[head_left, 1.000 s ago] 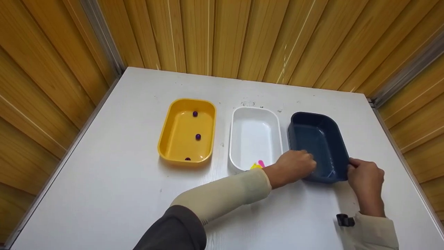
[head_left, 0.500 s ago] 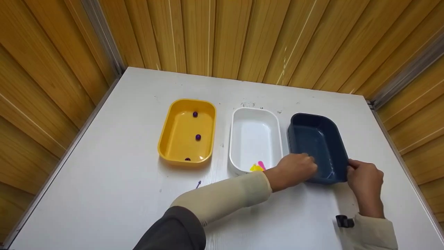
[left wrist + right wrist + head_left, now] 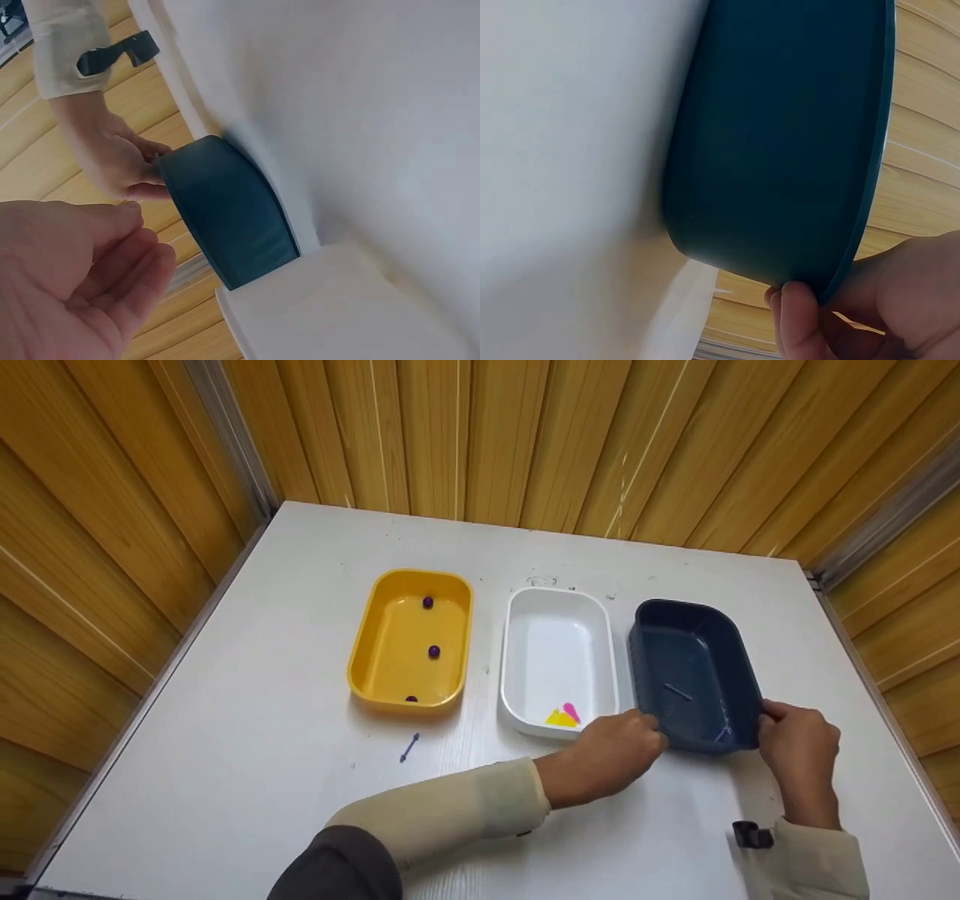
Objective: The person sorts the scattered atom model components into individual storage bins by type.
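Observation:
In the head view, my right hand (image 3: 801, 761) pinches the near right corner of the dark blue tray (image 3: 739, 660) by its rim. The right wrist view shows that hand's thumb and fingers (image 3: 801, 319) gripping the rim. My left hand (image 3: 606, 757) is just off the tray's near left corner; in the left wrist view its fingers (image 3: 142, 281) are loosely curled, with nothing seen between them. A small thin stick (image 3: 679, 691) lies in the blue tray, and another thin piece (image 3: 722, 733) is near its front corner.
A white tray (image 3: 559, 592) with yellow and pink pieces (image 3: 562, 717) stands in the middle. Left of it is a yellow tray (image 3: 360, 660) with purple balls (image 3: 434, 652). One purple stick with knobbed ends (image 3: 409, 748) lies on the white table (image 3: 247, 720).
My left hand has drawn back from over the blue tray, left and toward me, uncovering the stick inside. The purple stick on the table has come into sight. My right hand keeps its grip.

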